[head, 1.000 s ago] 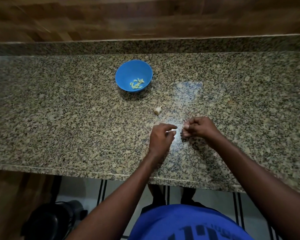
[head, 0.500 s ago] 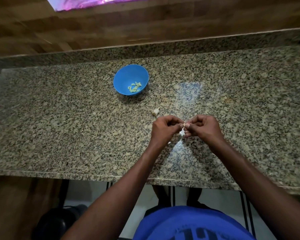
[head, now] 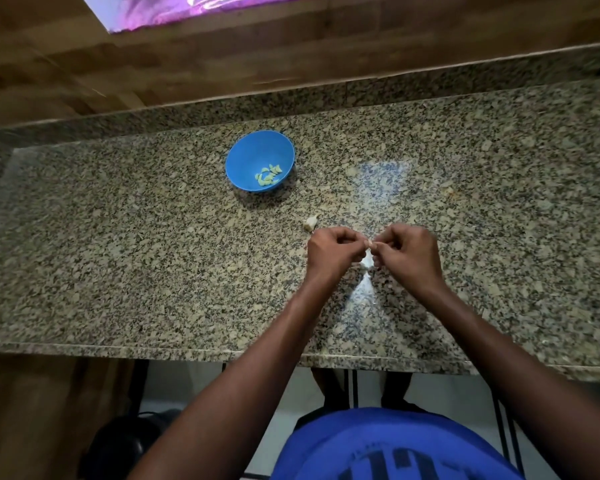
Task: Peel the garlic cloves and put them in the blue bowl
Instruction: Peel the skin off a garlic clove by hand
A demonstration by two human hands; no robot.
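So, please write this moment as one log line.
step: peeling | left hand and right hand: pinch one clove | bowl: holds peeled cloves | counter: one unpeeled piece

- The granite countertop is speckled stone, polished and glossy, with a pale glare patch near its middle.
- The granite backsplash strip shows the same speckled stone.
- The blue bowl looks like smooth plastic with a soft sheen.
- The peeled garlic cloves in it look smooth and pale yellow-green.
- The unpeeled garlic clove on the stone has a dry, papery, matt white skin.
- The wall panelling looks like wood, with visible grain.
- The blue shirt is matt cloth.
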